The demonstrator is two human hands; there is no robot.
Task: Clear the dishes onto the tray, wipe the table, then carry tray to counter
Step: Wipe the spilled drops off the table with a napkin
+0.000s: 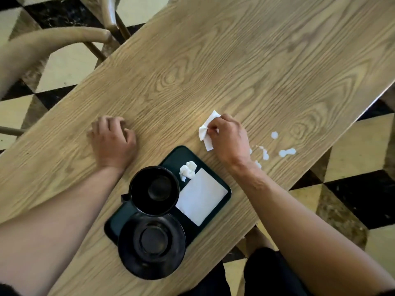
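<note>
Cup (155, 190) and saucer (151, 245) already on tray (171, 155) at 6 o'clock. Right hand (229, 138) pinched tight on napkin (206, 130); left hand (113, 142) curled, holding nothing. White spills (287, 152) at 3 o'clock left to wipe, then carrying

Both bare forearms are extended forward from the lower corners of the view, the left from the lower left and the right from the lower right, with the hands kept well apart. The left hand (112, 142) is laid palm down, its back turned up and its fingers (111, 122) curled loosely under, nothing being held in it. The right hand (228, 138) is turned back upward with the wrist bent slightly inward, and its fingertips (210, 130) are pinched together on a white napkin (206, 133).
</note>
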